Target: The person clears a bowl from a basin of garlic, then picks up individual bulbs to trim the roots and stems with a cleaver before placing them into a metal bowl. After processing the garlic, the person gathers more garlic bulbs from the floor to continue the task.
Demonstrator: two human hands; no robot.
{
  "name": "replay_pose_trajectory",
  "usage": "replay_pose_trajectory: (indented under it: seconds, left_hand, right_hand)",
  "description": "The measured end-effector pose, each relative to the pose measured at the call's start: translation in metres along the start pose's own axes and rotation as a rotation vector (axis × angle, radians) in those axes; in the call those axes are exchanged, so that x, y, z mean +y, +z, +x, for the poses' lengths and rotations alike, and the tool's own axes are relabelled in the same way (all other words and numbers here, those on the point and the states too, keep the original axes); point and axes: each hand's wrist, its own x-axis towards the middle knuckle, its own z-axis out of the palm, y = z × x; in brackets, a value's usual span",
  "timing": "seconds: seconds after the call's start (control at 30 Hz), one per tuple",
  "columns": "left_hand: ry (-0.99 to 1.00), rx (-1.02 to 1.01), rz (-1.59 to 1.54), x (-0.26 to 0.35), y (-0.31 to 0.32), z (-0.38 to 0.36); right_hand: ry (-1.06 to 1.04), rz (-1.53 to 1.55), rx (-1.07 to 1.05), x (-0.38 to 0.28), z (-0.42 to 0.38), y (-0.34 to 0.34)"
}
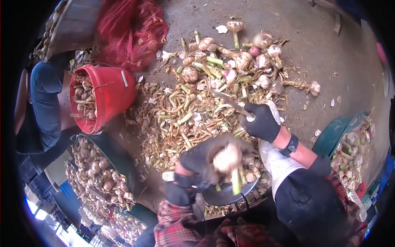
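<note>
My left hand (201, 160), in a dark glove and blurred by motion, holds a pale garlic bulb (227, 158) with a short green stem pointing down. Below the bulb is a dark round basin (234, 195) with garlic in it. My right hand (262, 122), also in a dark glove, is closed around a knife (231, 103), its blade pointing up and left over a heap of cut stems and peelings (177, 123). Whole garlic bulbs (243, 60) with stems lie on the floor beyond the blade.
A tilted red bucket (117, 92) of garlic stands at the left, beside another person's leg (47, 92). Red netting (131, 33) lies at the top left. Garlic fills a dark tub (113, 154) at the lower left and a green tub (335, 133) at the right.
</note>
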Motion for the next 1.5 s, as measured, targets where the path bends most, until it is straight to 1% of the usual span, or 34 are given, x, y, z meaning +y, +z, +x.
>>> replay_pose_trajectory:
  seconds: [0.07, 0.1, 0.13, 0.17, 0.2, 0.23, 0.27, 0.33, 0.43, 0.47, 0.53, 0.57, 0.6, 0.67, 0.73, 0.77, 0.8, 0.87, 0.9, 0.93, 0.97, 1.0, 1.03, 1.07, 1.13, 1.17, 1.2, 1.27, 1.3, 1.33, 1.4, 1.43, 1.47, 1.5]
  left_hand:
    - [-0.303, 0.118, 0.413, 0.012, -0.031, -0.024]
    - [-0.237, 0.273, 0.521, 0.018, -0.04, -0.024]
    - [-0.339, 0.56, 0.689, 0.028, -0.049, -0.023]
    - [-0.241, 0.811, 1.183, 0.029, -0.061, -0.006]
    - [-0.059, 0.903, 1.576, 0.034, -0.082, 0.006]
    - [0.109, 1.033, 1.784, 0.035, -0.097, 0.02]
    - [0.001, 1.169, 1.84, 0.04, -0.112, 0.035]
    - [-0.091, 1.322, 1.928, 0.039, -0.148, 0.057]
    - [-0.073, 1.375, 1.927, 0.035, -0.168, 0.066]
    - [-0.079, 1.371, 1.924, 0.037, -0.165, 0.064]
    - [-0.209, 1.342, 1.821, 0.049, -0.158, 0.059]
    - [-0.013, 1.355, 1.814, 0.05, -0.157, 0.05]
    - [0.14, 1.373, 1.656, 0.054, -0.138, 0.043]
    - [0.267, 1.4, 1.342, 0.065, -0.108, 0.031]
    - [0.576, 1.262, 1.422, 0.063, -0.11, 0.01]
    - [0.536, 1.239, 1.33, 0.067, -0.09, 0.008]
    - [0.538, 1.244, 1.334, 0.068, -0.076, 0.006]
    - [0.435, 1.142, 0.837, 0.064, -0.054, 0.004]
    - [0.43, 1.098, 0.775, 0.058, -0.046, 0.006]
    - [0.39, 1.121, 0.898, 0.053, -0.04, 0.011]
    - [0.415, 1.068, 1.146, 0.046, -0.041, 0.011]
    - [0.437, 1.001, 1.391, 0.037, -0.047, 0.011]
    - [0.412, 0.891, 1.743, 0.024, -0.066, 0.012]
    - [0.025, 0.986, 0.884, 0.026, -0.034, 0.019]
    - [0.355, 0.896, 1.197, 0.004, -0.051, 0.022]
    - [0.38, 0.893, 1.542, 0.005, -0.047, 0.025]
    - [0.377, 0.888, 1.539, 0.002, -0.046, 0.024]
    - [0.231, 0.846, 1.012, -0.002, -0.04, 0.022]
    - [0.229, 0.806, 0.898, 0.0, -0.034, 0.024]
    - [0.226, 0.805, 0.897, -0.002, -0.033, 0.026]
    - [0.31, 0.759, 0.845, -0.006, -0.029, 0.026]
    - [0.367, 0.753, 0.884, -0.01, -0.024, 0.025]
    - [0.364, 0.752, 0.885, -0.021, -0.035, 0.015]
    - [0.233, 0.688, 1.339, -0.041, -0.059, -0.002]
  right_hand:
    - [-0.01, -0.044, -0.062, -0.001, -0.003, 0.001]
    - [-0.016, -0.031, -0.048, -0.003, -0.002, 0.001]
    - [-0.019, -0.032, -0.047, -0.004, -0.001, 0.001]
    - [-0.014, -0.015, -0.049, -0.004, 0.001, 0.002]
    - [-0.011, 0.0, -0.049, -0.004, 0.003, 0.001]
    - [-0.015, -0.005, -0.046, -0.002, 0.003, 0.002]
    - [-0.013, -0.025, -0.027, 0.0, 0.002, 0.004]
    - [-0.009, -0.055, -0.007, 0.001, 0.003, 0.002]
    - [0.055, -0.066, -0.021, -0.001, 0.003, -0.005]
    - [0.06, -0.066, -0.023, -0.002, 0.002, -0.007]
    - [0.096, -0.07, -0.021, -0.006, 0.006, -0.01]
    - [0.064, -0.056, 0.002, -0.003, 0.005, -0.01]
    - [0.062, -0.052, 0.006, -0.004, 0.006, -0.011]
    - [0.067, -0.027, 0.052, -0.005, 0.004, -0.011]
    - [0.06, 0.042, 0.052, -0.005, 0.005, -0.01]
    - [0.062, 0.058, 0.073, -0.006, 0.005, -0.009]
    - [0.065, 0.073, 0.095, -0.007, 0.006, -0.008]
    - [0.083, 0.035, 0.084, -0.017, 0.007, -0.013]
    - [-0.013, 0.015, 0.103, -0.024, 0.009, -0.015]
    - [-0.107, -0.006, 0.122, -0.026, 0.01, -0.017]
    - [-0.19, -0.035, 0.085, -0.022, 0.009, -0.017]
    - [-0.183, -0.039, 0.087, -0.029, 0.009, -0.019]
    - [-0.272, -0.125, 0.084, -0.039, 0.01, -0.021]
    - [-0.361, -0.211, 0.079, -0.048, 0.011, -0.024]
    - [-0.369, -0.252, 0.026, -0.056, 0.011, -0.028]
    - [-0.384, -0.28, 0.008, -0.06, 0.011, -0.031]
    - [-0.398, -0.308, -0.01, -0.062, 0.01, -0.032]
    - [-0.351, -0.348, -0.025, -0.06, 0.008, -0.033]
    - [-0.345, -0.356, -0.03, -0.058, 0.009, -0.034]
    - [-0.339, -0.363, -0.034, -0.056, 0.009, -0.035]
    - [-0.342, -0.358, -0.016, -0.052, 0.007, -0.032]
    - [-0.349, -0.357, 0.001, -0.049, 0.007, -0.031]
    - [-0.346, -0.355, 0.002, -0.047, 0.007, -0.03]
    - [-0.368, -0.355, 0.016, -0.044, 0.008, -0.03]
